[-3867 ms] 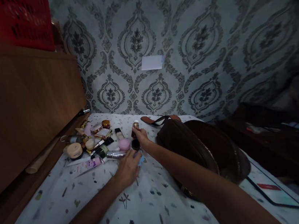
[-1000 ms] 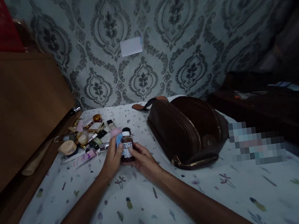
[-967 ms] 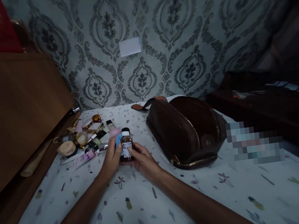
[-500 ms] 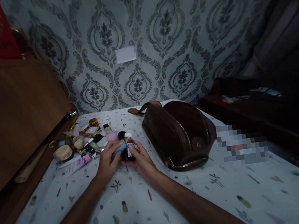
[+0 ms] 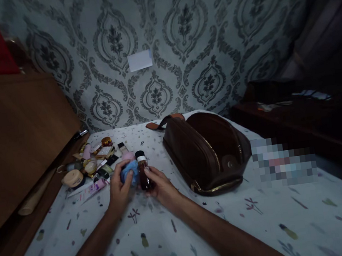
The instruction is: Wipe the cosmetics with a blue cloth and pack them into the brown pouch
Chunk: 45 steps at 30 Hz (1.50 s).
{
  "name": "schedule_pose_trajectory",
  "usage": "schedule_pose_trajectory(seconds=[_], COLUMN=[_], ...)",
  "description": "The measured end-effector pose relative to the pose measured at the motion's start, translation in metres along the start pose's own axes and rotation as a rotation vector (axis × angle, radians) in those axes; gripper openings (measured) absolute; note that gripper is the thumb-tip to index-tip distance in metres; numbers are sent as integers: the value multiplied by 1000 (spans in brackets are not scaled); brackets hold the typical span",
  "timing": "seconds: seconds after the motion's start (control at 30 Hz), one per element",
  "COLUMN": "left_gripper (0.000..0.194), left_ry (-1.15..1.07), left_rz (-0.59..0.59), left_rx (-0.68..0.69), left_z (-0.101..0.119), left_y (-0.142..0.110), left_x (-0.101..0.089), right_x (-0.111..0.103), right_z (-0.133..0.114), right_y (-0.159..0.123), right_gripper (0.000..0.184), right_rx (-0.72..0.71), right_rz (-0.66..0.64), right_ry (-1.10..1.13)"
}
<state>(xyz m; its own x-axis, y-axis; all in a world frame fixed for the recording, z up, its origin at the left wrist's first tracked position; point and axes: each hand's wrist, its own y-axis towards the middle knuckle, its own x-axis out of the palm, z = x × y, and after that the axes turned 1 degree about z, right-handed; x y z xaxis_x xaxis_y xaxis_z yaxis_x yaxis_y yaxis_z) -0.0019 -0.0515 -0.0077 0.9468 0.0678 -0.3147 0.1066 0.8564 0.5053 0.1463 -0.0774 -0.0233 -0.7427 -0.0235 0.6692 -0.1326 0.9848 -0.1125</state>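
From here I see the left hand (image 5: 120, 187) gripping a blue cloth (image 5: 129, 173) and the right hand (image 5: 162, 185) grasping a dark bottle (image 5: 145, 177), between the cosmetics (image 5: 92, 165) on the left and the brown bag (image 5: 202, 153) on the right.

The only view, from the wearer's head, looks forward and down from near above the white, plant-printed cloth (image 5: 162, 251), over two bare forearms (image 5: 88, 239), toward a grey, damask-patterned wall (image 5: 152, 17) farther off.

Pink tube (image 5: 91, 189), cream jar (image 5: 73, 179): printing present, too small to read.
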Motion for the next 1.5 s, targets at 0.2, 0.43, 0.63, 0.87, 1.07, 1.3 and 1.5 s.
schedule_pose_trajectory(seconds=[0.2,0.43,0.63,0.87,1.07,1.3,1.5], left_gripper=[20,16,21,17,21,25,27], left_ry=[17,-70,-7,-15,-94,-91,-92], left_rz=[-96,-277,-53,-176,-54,-90,-116], left_rx=[46,172,-15,154,-57,-97,-69], left_z=[-4,-4,0,-2,0,-1,0], left_y=[0,-6,-3,-3,-1,1,-2], left_x=[1,6,5,7,5,5,9], right_x=[1,-9,-12,-2,-1,-4,-7], right_z=[3,-7,-2,-5,-10,-4,-4], right_y=[1,9,9,0,0,4,10], right_gripper=[49,47,42,41,30,13,9], right_rx=[31,52,149,-6,130,147,64], right_rz=[9,89,10,29,35,92,68], right_ry=[-3,54,56,40,170,376,444])
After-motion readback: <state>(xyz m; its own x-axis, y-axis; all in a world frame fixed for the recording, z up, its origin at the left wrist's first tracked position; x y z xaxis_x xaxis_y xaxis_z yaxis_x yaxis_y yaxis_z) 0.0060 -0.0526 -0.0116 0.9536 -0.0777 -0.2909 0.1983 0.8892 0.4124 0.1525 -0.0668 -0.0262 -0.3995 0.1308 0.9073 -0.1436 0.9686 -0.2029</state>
